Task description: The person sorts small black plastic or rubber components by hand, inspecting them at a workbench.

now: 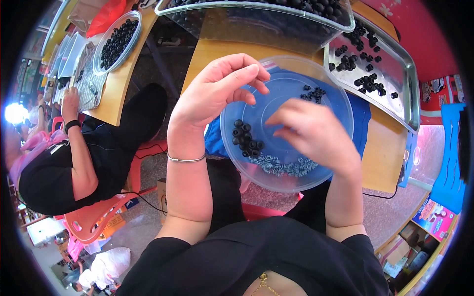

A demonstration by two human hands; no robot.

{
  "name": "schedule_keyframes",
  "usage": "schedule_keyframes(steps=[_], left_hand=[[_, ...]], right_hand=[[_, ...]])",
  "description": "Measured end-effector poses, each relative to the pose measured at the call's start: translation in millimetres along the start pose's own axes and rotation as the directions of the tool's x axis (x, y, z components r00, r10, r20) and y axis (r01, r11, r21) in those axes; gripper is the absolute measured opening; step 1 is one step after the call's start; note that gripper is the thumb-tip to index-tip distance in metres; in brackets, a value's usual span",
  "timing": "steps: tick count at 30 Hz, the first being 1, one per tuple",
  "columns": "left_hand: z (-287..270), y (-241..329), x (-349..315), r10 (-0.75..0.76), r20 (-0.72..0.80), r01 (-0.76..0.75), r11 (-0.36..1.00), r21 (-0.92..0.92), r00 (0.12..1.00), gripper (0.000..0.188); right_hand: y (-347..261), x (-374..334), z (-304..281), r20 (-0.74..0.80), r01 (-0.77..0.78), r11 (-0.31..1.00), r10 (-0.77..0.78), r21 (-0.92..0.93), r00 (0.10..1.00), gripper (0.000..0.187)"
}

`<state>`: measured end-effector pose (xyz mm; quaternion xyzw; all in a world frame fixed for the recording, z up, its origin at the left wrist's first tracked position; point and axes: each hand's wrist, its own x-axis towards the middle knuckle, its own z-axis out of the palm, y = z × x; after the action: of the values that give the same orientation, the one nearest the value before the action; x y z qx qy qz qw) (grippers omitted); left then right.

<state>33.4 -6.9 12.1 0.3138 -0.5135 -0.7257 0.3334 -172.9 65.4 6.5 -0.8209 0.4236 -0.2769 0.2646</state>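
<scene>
A round clear plastic lid-like tray point(286, 116) lies in front of me over a blue cloth point(363, 116). My left hand point(219, 89) is raised over its left rim, fingers curled and the thumb against the forefinger; anything pinched there is too small to make out. Above the tray's right half is my right hand point(318, 133), smeared by motion, its fingertips pointing left. Black round hollow parts point(245, 137) sit in a group at the tray's left. Along its near edge runs a row of small grey-blue coil-like pieces point(284, 166). Smaller black pieces point(313, 93) lie at its far right.
Beyond the tray stands a large clear bin point(256, 29) of black parts. A metal tray point(395, 106) with scattered black parts is at the right. At the left, a co-worker's hand point(70, 101) rests by another table, near a clear bowl point(106, 66) of black parts.
</scene>
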Motion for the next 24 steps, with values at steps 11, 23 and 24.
schedule_keyframes(steps=[11, 23, 24], left_hand=[[14, -14, 9, 0.023, 0.035, -0.032, 0.960, 0.280, 0.999, 0.019], [18, -17, 11, 0.003, 0.128, -0.051, 0.925, 0.377, 0.992, 0.020], [21, -18, 12, 0.032, 0.149, -0.079, 0.943, 0.322, 0.988, 0.019]], right_hand=[[-14, -3, 19, 0.194, -0.020, 0.982, 0.057, -0.188, 0.979, 0.019], [7, -3, -12, -0.140, -0.106, 0.986, 0.088, -0.126, 0.986, 0.027], [6, -2, -15, -0.211, -0.108, 0.991, 0.090, -0.078, 0.973, 0.029]])
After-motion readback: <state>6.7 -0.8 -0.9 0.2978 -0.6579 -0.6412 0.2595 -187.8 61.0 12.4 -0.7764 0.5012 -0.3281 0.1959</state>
